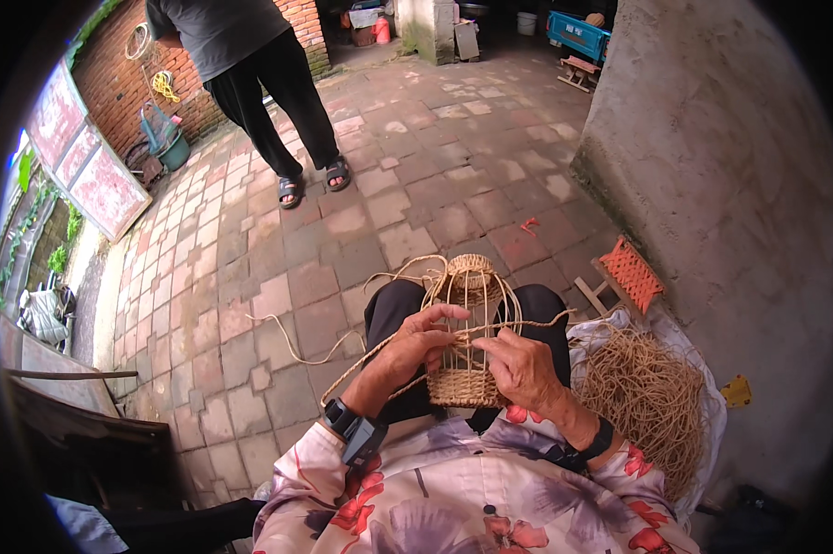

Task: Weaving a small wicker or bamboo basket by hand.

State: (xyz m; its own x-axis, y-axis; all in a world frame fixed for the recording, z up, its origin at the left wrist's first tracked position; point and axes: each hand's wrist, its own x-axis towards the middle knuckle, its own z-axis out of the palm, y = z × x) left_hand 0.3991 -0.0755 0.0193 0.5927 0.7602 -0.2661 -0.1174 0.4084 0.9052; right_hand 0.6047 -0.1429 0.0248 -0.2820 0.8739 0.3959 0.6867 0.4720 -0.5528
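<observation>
A straw-coloured woven basket (465, 388) rests in my lap, with densely woven ends and open wire-like ribs between them. My left hand (415, 346) lies over its left side, index finger stretched across the ribs, thumb and other fingers bent on a twisted cord (544, 322). This cord crosses the ribs and runs out to the right. My right hand (525, 367) is closed at the basket's right side, its fingertips pressed at the ribs near the middle. Its fingertips partly hide what they pinch. Loose cord also loops around my left wrist and trails left.
A big heap of cord (643, 402) lies on a white sack at my right, beside an orange woven stool (632, 274) and a rough wall (712, 185). A person in dark trousers (273, 102) stands ahead on the paving. A dark wooden piece (93, 443) sits at lower left.
</observation>
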